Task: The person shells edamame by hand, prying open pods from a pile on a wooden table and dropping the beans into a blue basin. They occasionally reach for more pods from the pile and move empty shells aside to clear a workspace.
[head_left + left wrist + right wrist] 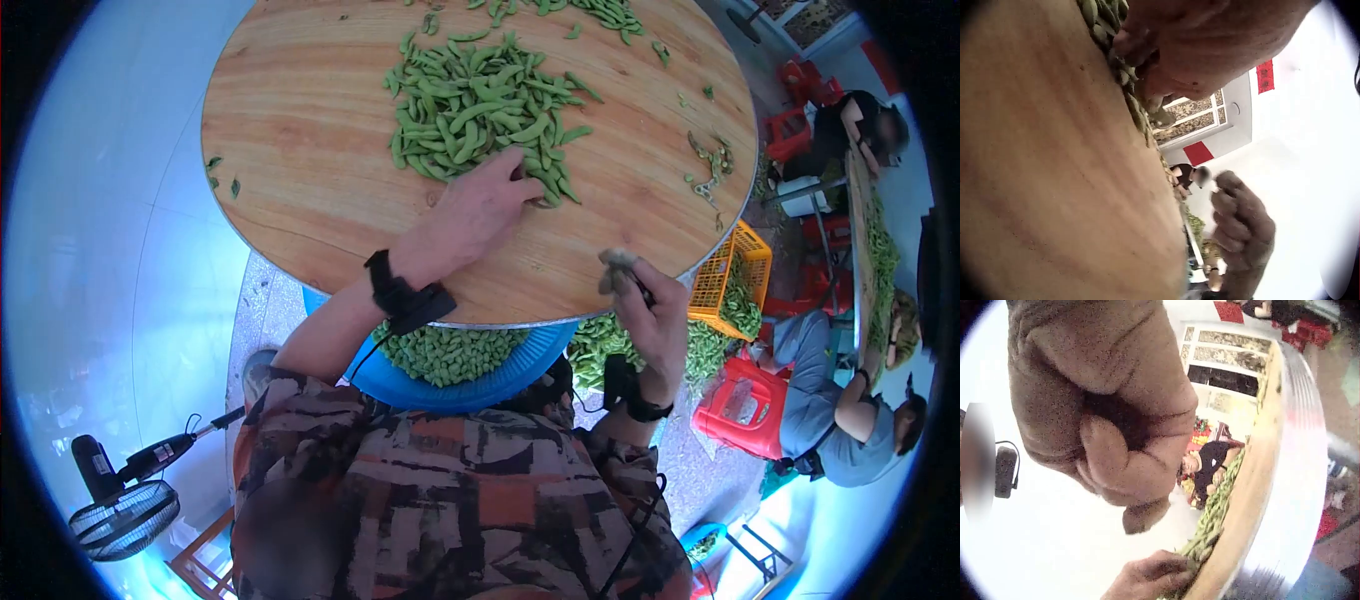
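Observation:
A heap of green soybean pods lies on the round wooden table. My left hand reaches to the heap's near edge, its thumb and fingers bent around a pod there. In the head view the hand partly covers this near edge. My right hand is raised at the table's near right edge, apart from the heap. Its fingers are curled in toward the thumb, and the fingertips look greyish. In the right wrist view no pod shows in its curled fingers.
Below the table edge, a blue basin holds shelled beans. More pods and a yellow crate stand at the right, near a red stool. Pod scraps lie on the table's right side. People sit at another table.

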`<move>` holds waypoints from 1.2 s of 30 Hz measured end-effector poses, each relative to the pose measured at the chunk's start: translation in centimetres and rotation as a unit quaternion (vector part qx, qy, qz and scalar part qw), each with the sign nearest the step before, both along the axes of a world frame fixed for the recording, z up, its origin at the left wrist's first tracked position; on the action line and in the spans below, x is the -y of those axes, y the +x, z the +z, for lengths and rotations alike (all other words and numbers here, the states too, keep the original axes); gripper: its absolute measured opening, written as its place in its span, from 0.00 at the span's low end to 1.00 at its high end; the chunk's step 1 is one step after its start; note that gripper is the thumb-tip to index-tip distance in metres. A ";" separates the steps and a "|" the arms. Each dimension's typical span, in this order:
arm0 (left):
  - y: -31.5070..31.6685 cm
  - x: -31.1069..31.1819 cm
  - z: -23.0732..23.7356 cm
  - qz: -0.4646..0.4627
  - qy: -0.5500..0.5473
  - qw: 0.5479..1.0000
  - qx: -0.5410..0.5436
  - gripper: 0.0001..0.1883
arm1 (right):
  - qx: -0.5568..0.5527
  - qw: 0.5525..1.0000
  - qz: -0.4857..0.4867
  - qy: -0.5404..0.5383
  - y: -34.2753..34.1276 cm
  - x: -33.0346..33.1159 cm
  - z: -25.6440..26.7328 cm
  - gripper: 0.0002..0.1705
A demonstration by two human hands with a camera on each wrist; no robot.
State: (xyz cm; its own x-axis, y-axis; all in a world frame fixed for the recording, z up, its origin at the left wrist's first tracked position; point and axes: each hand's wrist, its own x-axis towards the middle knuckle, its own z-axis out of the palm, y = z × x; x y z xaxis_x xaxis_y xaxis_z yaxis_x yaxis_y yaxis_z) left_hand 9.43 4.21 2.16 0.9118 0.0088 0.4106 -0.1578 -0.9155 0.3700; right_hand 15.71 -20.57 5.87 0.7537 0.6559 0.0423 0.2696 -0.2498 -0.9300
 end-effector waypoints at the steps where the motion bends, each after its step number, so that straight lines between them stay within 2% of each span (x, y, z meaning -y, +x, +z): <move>1: -0.5 0.3 0.3 -0.003 -0.072 0.997 0.001 0.10 | -0.026 0.999 -0.014 0.033 0.0 -0.8 -1.0 0.15; 2: -1.1 0.6 0.6 -0.005 -0.144 0.990 0.000 0.07 | -0.027 0.999 -0.018 0.033 -0.2 -1.5 -1.4 0.15; 3: -1.7 1.1 1.2 -0.007 -0.145 0.989 -0.002 0.07 | -0.107 0.991 -0.036 0.065 -0.6 -2.3 -1.5 0.15; 4: -2.4 1.6 2.0 0.003 -0.336 0.938 -0.088 0.05 | -0.186 0.976 -0.051 0.097 -1.0 -3.3 -1.7 0.15; 5: -3.0 1.9 2.4 0.013 -0.511 0.842 -0.171 0.04 | -0.203 0.972 -0.044 0.113 -1.3 -4.1 -1.9 0.13; 6: -3.5 2.1 2.0 0.015 -0.511 0.842 -0.171 0.04 | -0.204 0.971 -0.042 0.113 -1.3 -4.6 -2.1 0.13; 8: -4.3 2.4 0.8 0.033 -0.641 0.756 -0.129 0.06 | -0.323 0.936 0.046 0.133 -1.5 -5.4 -2.6 0.11; 9: -4.6 2.8 0.6 0.034 -0.641 0.756 -0.128 0.06 | -0.323 0.936 0.048 0.133 -1.8 -5.9 -2.7 0.11; 11: -4.8 3.7 0.3 0.102 -0.570 0.815 -0.026 0.08 | -0.399 0.900 0.063 0.166 -2.3 -6.7 -2.8 0.10; 12: -5.0 4.0 0.1 0.102 -0.571 0.814 -0.025 0.08 | -0.398 0.900 0.063 0.165 -2.4 -6.9 -3.0 0.10; 14: -5.2 4.4 -0.2 0.125 -0.429 0.892 0.068 0.05 | -0.404 0.890 0.077 0.196 -2.5 -7.2 -3.6 0.10; 15: -5.3 4.4 -0.4 0.125 -0.429 0.892 0.069 0.05 | -0.403 0.891 0.077 0.196 -2.6 -7.3 -3.8 0.10; 17: -5.4 4.3 -0.7 0.102 -0.337 0.929 0.117 0.03 | -0.369 0.905 0.063 0.203 -2.8 -7.5 -3.9 0.11; 18: -5.6 4.4 -0.5 0.101 -0.336 0.929 0.119 0.03 | -0.367 0.905 0.064 0.204 -2.7 -7.4 -3.7 0.11; 19: -5.9 4.5 -0.3 0.090 -0.480 0.870 0.065 0.04 | -0.371 0.904 0.078 0.195 -2.6 -7.2 -3.4 0.12; 20: -6.0 4.5 -0.1 0.077 -0.611 0.787 0.009 0.05 | -0.375 0.903 0.092 0.186 -2.4 -7.0 -3.2 0.12; 21: -6.1 4.3 -0.1 0.076 -0.611 0.788 0.009 0.05 | -0.375 0.903 0.092 0.187 -2.2 -6.9 -3.2 0.12; 22: -6.0 4.0 -0.1 0.033 -0.741 0.670 -0.015 0.07 | -0.378 0.900 0.109 0.186 -2.0 -6.8 -3.4 0.12; 23: -6.0 3.8 -0.1 -0.011 -0.847 0.530 -0.039 0.10 | -0.383 0.896 0.126 0.185 -1.9 -6.7 -3.5 0.11; 24: -6.0 3.6 -0.1 -0.011 -0.847 0.531 -0.038 0.10 | -0.382 0.896 0.127 0.186 -1.9 -6.8 -3.3 0.11; 26: -6.1 3.3 -0.1 -0.060 -0.884 0.458 -0.073 0.11 | -0.386 0.896 0.112 0.186 -2.1 -7.0 -2.6 0.09; 27: -6.1 3.1 0.1 -0.060 -0.883 0.459 -0.072 0.11 | -0.386 0.896 0.113 0.186 -2.3 -7.1 -2.3 0.09; 29: -6.2 2.9 0.6 -0.038 -0.771 0.629 -0.097 0.15 | -0.312 0.939 0.071 0.122 -2.9 -7.1 -1.9 0.06; 30: -6.3 2.6 0.3 -0.039 -0.771 0.629 -0.098 0.15 | -0.312 0.940 0.070 0.122 -3.1 -6.9 -2.1 0.06; 31: -6.5 2.3 -0.3 -0.035 -0.614 0.785 -0.076 0.18 | -0.292 0.948 0.072 0.103 -3.3 -6.6 -2.5 0.06; 32: -6.7 2.1 -0.6 -0.029 -0.428 0.902 -0.050 0.20 | -0.272 0.956 0.075 0.083 -3.4 -6.5 -2.8 0.06; 33: -6.9 2.0 -0.5 -0.029 -0.428 0.902 -0.051 0.20 | -0.273 0.956 0.074 0.083 -3.5 -6.5 -3.0 0.06; 35: -7.1 2.0 -0.1 -0.024 -0.262 0.964 -0.029 0.23 | -0.243 0.964 0.070 0.079 -3.6 -6.5 -3.2 0.04; 36: -7.2 2.1 -0.3 -0.023 -0.262 0.964 -0.028 0.23 | -0.242 0.964 0.071 0.078 -3.7 -6.7 -3.3 0.04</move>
